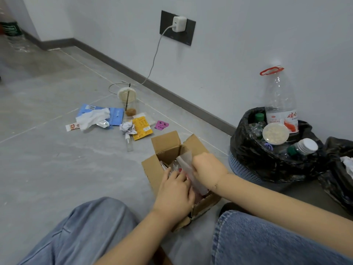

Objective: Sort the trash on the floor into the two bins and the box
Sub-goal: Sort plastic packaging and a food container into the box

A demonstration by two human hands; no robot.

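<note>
Head view: an open cardboard box (166,144) is seen on the grey floor (47,169) between two denim-clad knees, and both hands are lowered into it. A pale, translucent wrapper (186,161) is pinched by the closed fingers of the right hand (207,167) and is held upright, half inside the box. The left hand (174,194) is laid, fingers curled, over the packets already in the box; whether anything is gripped by it cannot be told. To the right, a blue perforated bin (242,169) lined with a black bag is filled with plastic bottles, and a large clear bottle (279,100) with a red carry handle is stood in it; red Chinese characters are printed on its white label, too blurred to be read fully. A second black-bagged bin (338,169) is cut off by the right edge. Beyond the box, unsorted trash is scattered: a blue packet (114,116) with a barcode, a white crumpled tissue (91,117), a yellow sachet (142,128) with unreadable print, a purple tag (161,124) with a drawn face, a small clear bottle (129,142), and a lidded plastic cup (127,98) with a straw. A white charger (179,23) is plugged into a dark wall socket.
</note>
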